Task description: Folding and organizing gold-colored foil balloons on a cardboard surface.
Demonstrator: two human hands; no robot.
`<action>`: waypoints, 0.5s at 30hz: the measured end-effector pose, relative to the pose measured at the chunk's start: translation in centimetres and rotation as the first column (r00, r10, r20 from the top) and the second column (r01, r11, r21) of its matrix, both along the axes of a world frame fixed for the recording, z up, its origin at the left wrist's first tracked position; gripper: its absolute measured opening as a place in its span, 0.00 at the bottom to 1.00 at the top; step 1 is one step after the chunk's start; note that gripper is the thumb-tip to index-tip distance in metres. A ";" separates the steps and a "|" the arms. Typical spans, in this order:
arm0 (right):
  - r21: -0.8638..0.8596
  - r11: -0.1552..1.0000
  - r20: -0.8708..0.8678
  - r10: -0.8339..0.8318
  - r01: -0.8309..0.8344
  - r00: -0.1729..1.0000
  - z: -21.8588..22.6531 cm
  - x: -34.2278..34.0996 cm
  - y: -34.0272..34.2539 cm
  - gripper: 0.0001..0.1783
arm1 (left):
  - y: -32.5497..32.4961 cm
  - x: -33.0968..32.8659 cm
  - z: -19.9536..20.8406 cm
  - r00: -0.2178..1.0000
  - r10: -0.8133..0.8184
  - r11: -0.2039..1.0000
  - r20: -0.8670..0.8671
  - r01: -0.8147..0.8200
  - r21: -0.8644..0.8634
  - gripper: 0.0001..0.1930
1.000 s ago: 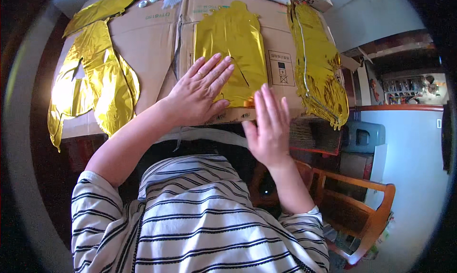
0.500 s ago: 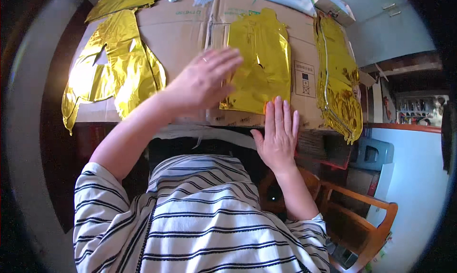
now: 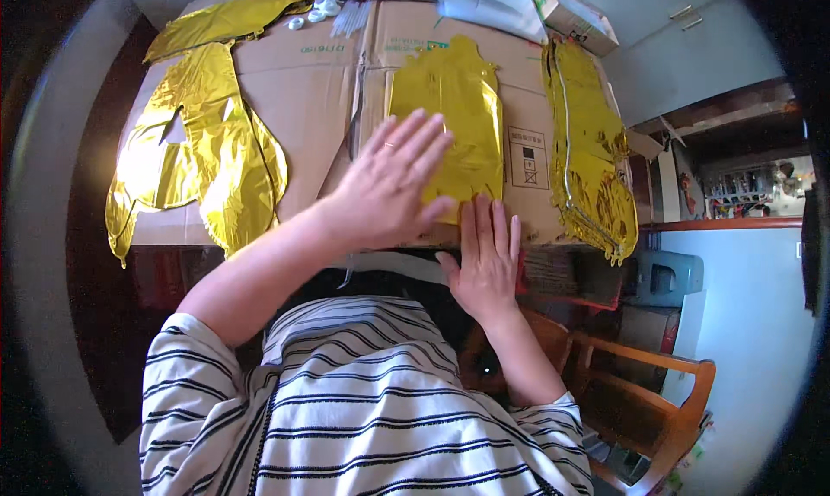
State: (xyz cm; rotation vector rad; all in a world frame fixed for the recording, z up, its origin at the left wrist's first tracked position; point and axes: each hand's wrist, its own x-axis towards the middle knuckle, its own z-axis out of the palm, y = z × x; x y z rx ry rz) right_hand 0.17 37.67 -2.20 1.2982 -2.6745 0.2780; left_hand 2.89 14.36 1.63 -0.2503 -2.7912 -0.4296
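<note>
A flat gold foil balloon (image 3: 458,107) lies on the brown cardboard (image 3: 324,90) in front of me. My left hand (image 3: 389,185) is over its lower left part, palm down, fingers stretched out; contact with the foil cannot be told. Flat against the balloon's near edge rest the straight fingertips of my right hand (image 3: 486,258), which holds nothing. To the left is another gold foil balloon (image 3: 229,150) with a triangular gap. A narrower gold foil piece (image 3: 592,142), with a pale strip along it, lies on the right.
Another gold foil piece (image 3: 225,21) lies at the far left, beside small white rolls (image 3: 324,10) and clear thin sticks (image 3: 350,19). An open carton (image 3: 575,21) stands at the back right. A wooden chair (image 3: 640,392) and a blue-grey plastic stool (image 3: 670,276) are at the lower right.
My left hand has moved right and closer to me over the middle balloon, its fingers more spread. The right hand stays at the near edge. The whole view has shifted slightly.
</note>
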 end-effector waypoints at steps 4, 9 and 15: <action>-0.068 0.996 0.057 0.064 -0.060 0.996 1.2 -0.8 0.3 0.41 | 2.1 -1.7 -2.2 0.999 0.032 0.999 -0.037 -0.033 -0.022 0.43; -0.191 0.980 0.086 0.066 -0.048 0.994 4.2 -5.1 0.0 0.34 | 2.4 -1.9 -3.8 0.998 0.069 0.996 -0.007 -0.069 -0.054 0.45; -0.007 1.000 0.064 0.012 -0.012 0.998 1.6 -8.4 -2.0 0.40 | 2.3 -1.7 -3.6 0.997 0.070 0.996 0.010 -0.070 -0.047 0.47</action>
